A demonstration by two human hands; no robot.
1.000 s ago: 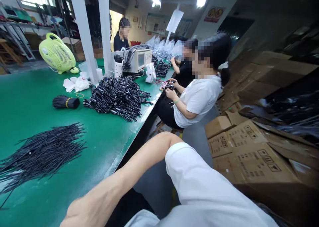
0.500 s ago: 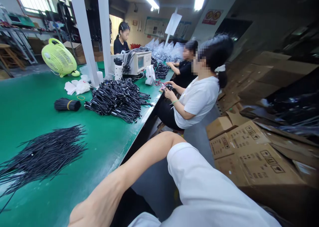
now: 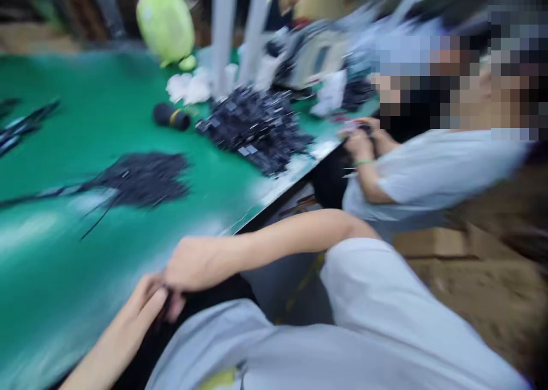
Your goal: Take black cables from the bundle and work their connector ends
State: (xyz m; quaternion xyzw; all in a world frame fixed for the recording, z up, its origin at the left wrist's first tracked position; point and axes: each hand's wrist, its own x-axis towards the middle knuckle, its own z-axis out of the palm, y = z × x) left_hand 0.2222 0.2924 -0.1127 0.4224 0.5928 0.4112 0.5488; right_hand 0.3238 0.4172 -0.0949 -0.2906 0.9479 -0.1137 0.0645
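Note:
My left hand (image 3: 145, 301) and my right hand (image 3: 192, 267) meet at the near edge of the green table, above my lap. The fingers of both are closed around something small and dark, too hidden and blurred to name. My right hand shows its back, its curled fingers mostly hidden under it. Beyond them on the table lies a loose spread of thin black ties or wires (image 3: 143, 179), with one strand sticking out toward me. A heap of black cables (image 3: 261, 127) is farther off along the edge.
A banded black bundle (image 3: 171, 117) and crumpled white bags (image 3: 190, 87) lie behind the spread, near a green fan (image 3: 166, 21) and white posts (image 3: 223, 36). To the right sits a co-worker in a white shirt (image 3: 428, 167). Cardboard boxes (image 3: 475, 287) stand on the floor.
The view has swung left and down, with blur. Both hands now show together at the table edge; before, only my right forearm and wrist were in view.

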